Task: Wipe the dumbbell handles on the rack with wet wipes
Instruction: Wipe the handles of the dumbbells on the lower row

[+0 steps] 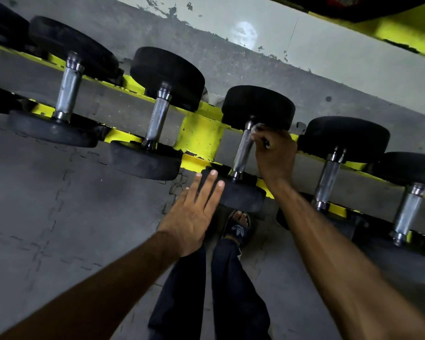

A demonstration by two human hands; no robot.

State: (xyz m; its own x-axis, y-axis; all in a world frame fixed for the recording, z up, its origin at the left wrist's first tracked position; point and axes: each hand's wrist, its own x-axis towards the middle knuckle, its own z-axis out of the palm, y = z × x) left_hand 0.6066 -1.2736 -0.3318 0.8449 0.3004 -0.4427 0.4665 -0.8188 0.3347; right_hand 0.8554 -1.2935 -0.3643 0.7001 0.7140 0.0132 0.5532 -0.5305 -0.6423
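Observation:
Several black dumbbells with knurled chrome handles lie across the rails of a yellow rack (201, 136). My right hand (274, 153) is curled around the upper part of the middle dumbbell's handle (242, 154), just under its far head; a small pale edge of a wipe (257, 126) shows at my fingertips. My left hand (194, 214) is flat, its straight fingers resting on the near black head (241, 195) of the same dumbbell. Most of the wipe is hidden in my right hand.
Neighbouring dumbbell handles sit to the left (156, 119) and right (328, 177). A yellow upper shelf (388, 25) hangs over the top right. Grey interlocking floor mats (59, 217) lie below, and my sandalled foot (238, 229) stands under the rack's front rail.

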